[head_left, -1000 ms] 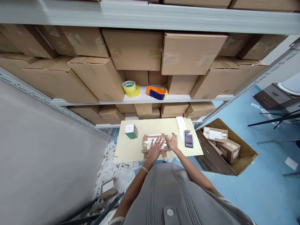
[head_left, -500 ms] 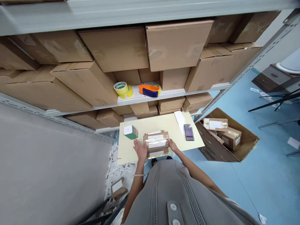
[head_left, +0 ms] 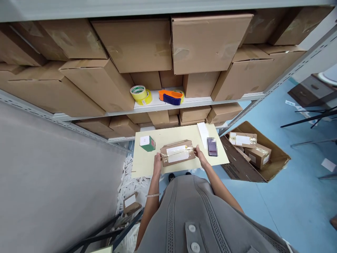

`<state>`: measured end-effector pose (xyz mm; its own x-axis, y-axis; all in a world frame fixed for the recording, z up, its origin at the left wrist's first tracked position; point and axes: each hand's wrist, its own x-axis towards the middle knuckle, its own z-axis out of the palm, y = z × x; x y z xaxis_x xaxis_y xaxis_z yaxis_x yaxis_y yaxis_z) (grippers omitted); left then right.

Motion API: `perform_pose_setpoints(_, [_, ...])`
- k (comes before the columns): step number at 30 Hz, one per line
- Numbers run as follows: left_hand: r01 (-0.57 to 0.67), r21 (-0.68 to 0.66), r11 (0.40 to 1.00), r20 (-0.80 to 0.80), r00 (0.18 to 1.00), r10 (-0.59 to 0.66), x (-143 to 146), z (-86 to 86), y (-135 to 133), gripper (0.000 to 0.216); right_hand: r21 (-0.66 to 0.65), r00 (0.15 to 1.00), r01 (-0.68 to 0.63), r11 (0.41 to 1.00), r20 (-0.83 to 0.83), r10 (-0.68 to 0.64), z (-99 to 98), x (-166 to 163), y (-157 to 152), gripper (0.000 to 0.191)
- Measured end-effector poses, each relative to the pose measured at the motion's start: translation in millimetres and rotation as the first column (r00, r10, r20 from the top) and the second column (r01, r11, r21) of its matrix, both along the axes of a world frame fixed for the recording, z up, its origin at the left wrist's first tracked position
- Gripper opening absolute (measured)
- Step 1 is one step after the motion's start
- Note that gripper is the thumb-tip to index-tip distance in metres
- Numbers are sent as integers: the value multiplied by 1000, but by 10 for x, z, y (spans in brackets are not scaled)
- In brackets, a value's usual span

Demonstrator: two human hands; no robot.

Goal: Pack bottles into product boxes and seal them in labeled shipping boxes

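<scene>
A taped brown parcel with a white label is held a little above the small pale yellow table. My left hand grips its left end. My right hand grips its right end. The parcel is tilted slightly, with its labelled face toward me. A small green and white box stands on the table to the left. A dark phone and a white paper strip lie to the right.
Metal shelving packed with cardboard boxes fills the wall ahead. A yellow tape roll and an orange tape dispenser sit on a shelf. An open carton with taped parcels stands on the blue floor at right. White paper scraps litter the floor at left.
My hands went from lying flat on top of the parcel to gripping its two ends. The parcel has been lifted off the table and tilted up.
</scene>
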<state>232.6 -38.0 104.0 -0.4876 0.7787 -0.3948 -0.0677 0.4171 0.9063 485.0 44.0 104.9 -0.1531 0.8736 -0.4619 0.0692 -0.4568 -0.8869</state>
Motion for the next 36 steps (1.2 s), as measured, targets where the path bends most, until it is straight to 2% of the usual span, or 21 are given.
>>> perform_pose_setpoints(2, [-36,86,996,88,996,28,-20,96,44,65,89,998,47,995,-41,-44,161,34,50,74])
perform_pose_setpoints(5, [-60,147,987,159,987,36,-3,242,105,66,196,990,109,974,-111,-88,351,69,125,68])
perform_pose_setpoints(10, [29,216,976,181,981,-69,42,414,135,76,346,976,172,922,-190,-111,548,115,173,59])
perform_pose_setpoints(13, [35,292,956,173,981,-89,28,425,145,72,415,973,190,890,-200,-115,590,152,156,55])
perform_pose_setpoints(17, [-10,362,932,187,980,-62,10,342,168,63,457,959,240,857,-249,-136,554,193,147,48])
perform_pose_setpoints(21, [-8,365,931,193,979,-67,39,190,170,59,430,970,225,874,-188,-157,486,225,170,53])
perform_pose_setpoints(26, [-10,323,946,158,987,-43,39,-19,152,62,375,991,113,920,-109,-77,322,247,144,60])
perform_pose_setpoints(31, [8,232,973,194,979,-54,-10,-149,92,65,145,1000,9,989,25,-13,75,211,60,71])
perform_pose_setpoints(34, [30,191,981,173,983,-64,-17,-216,69,65,6,998,-18,1000,56,17,-25,168,36,76])
perform_pose_setpoints(36, [45,174,984,125,990,-67,-13,-262,64,64,-36,994,-56,998,88,59,-61,134,29,76])
